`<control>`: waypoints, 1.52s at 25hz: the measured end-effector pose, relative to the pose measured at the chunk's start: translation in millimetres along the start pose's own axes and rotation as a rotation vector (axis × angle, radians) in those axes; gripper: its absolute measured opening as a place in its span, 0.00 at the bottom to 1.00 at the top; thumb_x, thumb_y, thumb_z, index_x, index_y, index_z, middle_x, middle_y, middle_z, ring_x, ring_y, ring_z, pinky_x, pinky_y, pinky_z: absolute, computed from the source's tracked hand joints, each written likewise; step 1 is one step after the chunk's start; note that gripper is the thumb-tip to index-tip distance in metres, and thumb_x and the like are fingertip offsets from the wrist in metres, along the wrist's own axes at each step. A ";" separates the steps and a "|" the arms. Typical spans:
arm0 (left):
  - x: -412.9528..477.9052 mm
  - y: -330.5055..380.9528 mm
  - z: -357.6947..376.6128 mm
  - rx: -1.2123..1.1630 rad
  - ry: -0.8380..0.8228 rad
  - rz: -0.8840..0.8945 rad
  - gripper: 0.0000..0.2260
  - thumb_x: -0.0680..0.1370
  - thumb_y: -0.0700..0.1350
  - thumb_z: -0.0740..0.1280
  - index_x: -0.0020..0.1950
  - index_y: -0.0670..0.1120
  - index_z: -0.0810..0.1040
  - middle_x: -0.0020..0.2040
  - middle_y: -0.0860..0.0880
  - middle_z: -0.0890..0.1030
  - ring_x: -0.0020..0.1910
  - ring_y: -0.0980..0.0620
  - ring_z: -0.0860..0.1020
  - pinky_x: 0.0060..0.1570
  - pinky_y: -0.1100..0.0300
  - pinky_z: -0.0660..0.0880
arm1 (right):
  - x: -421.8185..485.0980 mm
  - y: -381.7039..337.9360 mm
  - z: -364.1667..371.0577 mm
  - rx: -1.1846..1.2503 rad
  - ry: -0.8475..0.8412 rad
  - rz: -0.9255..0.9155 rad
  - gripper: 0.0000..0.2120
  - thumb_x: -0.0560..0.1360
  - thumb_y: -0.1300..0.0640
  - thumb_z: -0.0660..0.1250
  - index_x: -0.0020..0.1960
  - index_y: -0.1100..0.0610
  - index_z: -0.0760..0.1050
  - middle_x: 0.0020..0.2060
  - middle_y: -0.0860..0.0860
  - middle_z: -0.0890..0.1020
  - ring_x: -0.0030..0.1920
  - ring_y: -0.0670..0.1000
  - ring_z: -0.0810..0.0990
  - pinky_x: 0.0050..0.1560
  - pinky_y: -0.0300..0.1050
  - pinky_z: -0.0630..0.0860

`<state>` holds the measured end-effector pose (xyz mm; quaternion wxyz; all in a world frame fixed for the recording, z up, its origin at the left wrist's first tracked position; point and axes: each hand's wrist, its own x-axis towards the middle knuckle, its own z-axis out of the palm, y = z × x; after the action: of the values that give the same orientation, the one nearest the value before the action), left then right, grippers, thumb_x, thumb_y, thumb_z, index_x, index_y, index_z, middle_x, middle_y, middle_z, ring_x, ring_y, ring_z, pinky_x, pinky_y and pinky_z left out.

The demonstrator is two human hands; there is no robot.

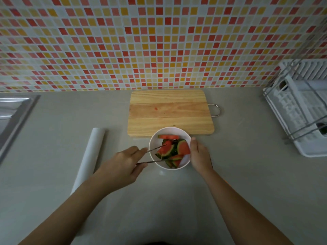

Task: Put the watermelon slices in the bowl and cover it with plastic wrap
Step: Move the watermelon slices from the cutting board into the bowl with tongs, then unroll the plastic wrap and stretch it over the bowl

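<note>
**Two hands at the bowl, the wrap waiting**

Both forearms reach in over the grey counter (247, 174). The left hand (123, 163) has its fingers curled round the handles of a pair of metal tongs (155, 148). The tongs' arms stand apart, with their tips on either side of a slice inside the bowl (170, 128). Whether they pinch it I cannot tell.

The right hand (199, 156) cups the bowl's right wall with the thumb up at the rim, probably to keep it from sliding while the tongs work. Its other fingers are hidden.

The watermelon slices (184, 147) lie heaped in the bowl, rinds and red flesh overlapping, so the filling looks about done.

Left of the bowl, within easy reach of the left hand, lies the roll of plastic wrap (88, 158), none of it pulled out. Covering is the step left.

Just beyond the bowl, touching its far rim, is the wooden cutting board (169, 112), with only a small red speck on it. Farther off are a sink (10, 114) at the left, a dish rack (300, 110) at the right, and the tiled wall (141, 41) behind.
</note>
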<state>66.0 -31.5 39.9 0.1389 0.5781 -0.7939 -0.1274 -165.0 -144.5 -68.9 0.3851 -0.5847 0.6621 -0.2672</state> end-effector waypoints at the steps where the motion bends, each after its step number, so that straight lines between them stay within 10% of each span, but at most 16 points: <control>1: -0.6 0.7 -3.9 0.011 0.019 0.015 0.18 0.74 0.44 0.69 0.60 0.37 0.78 0.42 0.42 0.81 0.35 0.41 0.82 0.35 0.52 0.80 | 0.4 -0.3 0.0 -0.012 0.002 -0.007 0.24 0.80 0.47 0.48 0.44 0.58 0.78 0.45 0.62 0.82 0.48 0.61 0.79 0.44 0.46 0.69; 5: 28.6 -19.2 -21.5 0.031 0.236 -0.096 0.14 0.75 0.46 0.68 0.56 0.39 0.81 0.39 0.44 0.82 0.32 0.46 0.80 0.36 0.62 0.73 | 0.5 0.4 -0.5 -0.015 0.001 -0.007 0.24 0.80 0.46 0.48 0.46 0.58 0.78 0.45 0.61 0.82 0.48 0.60 0.79 0.46 0.46 0.70; 13: 136.6 -61.2 45.2 -0.163 0.331 -0.836 0.15 0.81 0.44 0.59 0.58 0.34 0.74 0.55 0.37 0.74 0.50 0.38 0.76 0.50 0.51 0.71 | 3.8 6.2 1.5 -0.019 0.017 0.016 0.24 0.80 0.45 0.48 0.44 0.56 0.78 0.42 0.58 0.82 0.46 0.60 0.80 0.48 0.52 0.76; 25: 158.4 -67.0 60.3 -0.099 0.303 -0.928 0.26 0.78 0.58 0.58 0.64 0.37 0.68 0.59 0.40 0.71 0.57 0.41 0.70 0.57 0.49 0.68 | 6.1 11.9 2.1 0.001 -0.028 0.028 0.22 0.79 0.42 0.48 0.36 0.49 0.74 0.33 0.46 0.78 0.39 0.51 0.79 0.41 0.45 0.72; 30: 96.9 -29.9 58.1 -0.357 0.320 -0.733 0.25 0.81 0.55 0.53 0.38 0.38 0.77 0.35 0.44 0.78 0.38 0.44 0.77 0.33 0.57 0.67 | 9.0 1.5 -1.7 -0.033 -0.057 0.007 0.23 0.80 0.46 0.48 0.40 0.55 0.77 0.39 0.57 0.81 0.44 0.59 0.79 0.44 0.48 0.71; 38: 18.7 11.2 67.8 -0.647 0.297 -0.745 0.26 0.80 0.59 0.54 0.37 0.41 0.79 0.36 0.42 0.82 0.38 0.45 0.80 0.41 0.50 0.77 | -40.8 -5.6 -8.7 -0.038 -0.048 -0.098 0.21 0.81 0.52 0.50 0.40 0.60 0.77 0.44 0.63 0.82 0.47 0.58 0.79 0.39 0.41 0.61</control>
<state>25.7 -43.1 -17.6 0.3672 0.7609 -0.4259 -0.3239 -168.2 -106.3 -51.4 0.3760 -0.6300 0.6282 -0.2589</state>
